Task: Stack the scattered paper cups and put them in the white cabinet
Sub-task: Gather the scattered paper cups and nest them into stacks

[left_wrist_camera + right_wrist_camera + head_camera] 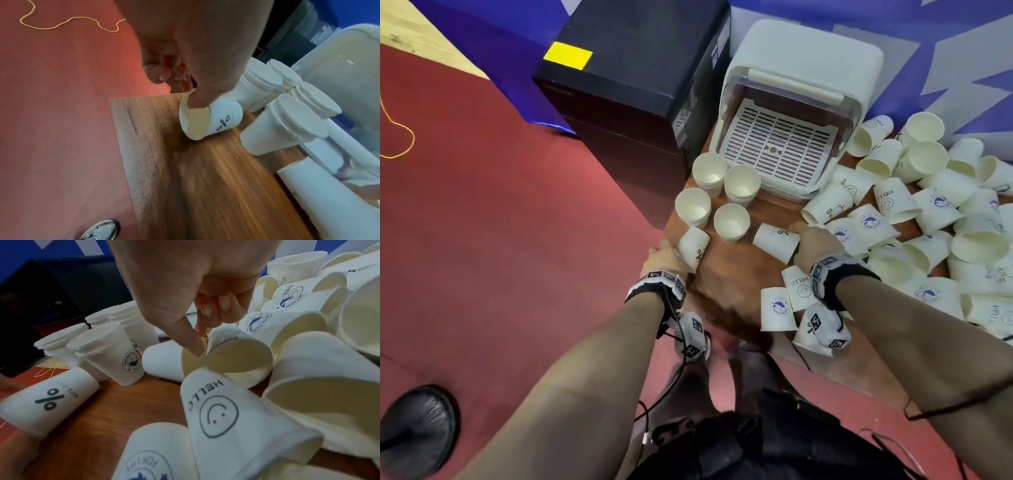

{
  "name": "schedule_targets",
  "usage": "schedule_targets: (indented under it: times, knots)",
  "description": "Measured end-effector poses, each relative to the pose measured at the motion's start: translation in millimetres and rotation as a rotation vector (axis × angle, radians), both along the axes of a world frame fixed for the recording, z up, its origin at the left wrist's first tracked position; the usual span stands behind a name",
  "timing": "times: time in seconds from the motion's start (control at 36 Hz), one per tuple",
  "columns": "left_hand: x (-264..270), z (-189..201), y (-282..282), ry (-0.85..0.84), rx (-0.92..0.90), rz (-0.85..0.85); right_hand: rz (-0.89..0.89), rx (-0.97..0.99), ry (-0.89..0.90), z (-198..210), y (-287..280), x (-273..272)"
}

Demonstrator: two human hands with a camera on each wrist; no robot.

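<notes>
the left hand [185,53] is pinching the rim of a percent-sign cup [211,120], thumb inside, tilting it at the wooden table's [205,186] near left corner. the right hand [195,288] is pinching another lying cup [164,360] at its rim. four upright stacks [717,195] are standing left of the open white cabinet [791,113], loose cups [928,212] heaping right.

Two bare arms with bands and little boxes on the wrists

The left hand [666,255] and right hand [813,240] wear no gloves. Behind the fingers, each wrist has a black strap [835,274] with white blocks showing black square marks. A white camera box [693,337] hangs under each wrist. Thin black cables [654,401] run back along the arms.
</notes>
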State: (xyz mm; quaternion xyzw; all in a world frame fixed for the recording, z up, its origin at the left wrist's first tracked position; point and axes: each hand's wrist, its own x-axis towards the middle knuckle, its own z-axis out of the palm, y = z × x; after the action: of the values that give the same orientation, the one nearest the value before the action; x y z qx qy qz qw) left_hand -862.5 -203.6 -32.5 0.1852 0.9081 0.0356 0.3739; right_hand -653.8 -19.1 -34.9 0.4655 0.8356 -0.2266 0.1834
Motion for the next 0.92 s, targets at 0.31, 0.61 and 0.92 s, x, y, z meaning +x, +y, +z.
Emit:
schedule_targets:
  times: [0.31, 0.61, 0.92]
  knots:
    - [4.7, -21.1, 3.9, 0.093, 0.043, -0.184, -0.009, 0.026, -0.021, -27.8, -2.4, -8.9]
    - [2.3, -18.2, 1.7, 0.172, 0.06, -0.124, -0.192, 0.082, 0.156, -16.5, -3.1, -14.1]
    - [-4.9, 27.0, -0.5, 0.219, 0.068, -0.255, -0.309, 0.112, 0.232, 35.2, -24.3, -14.2]
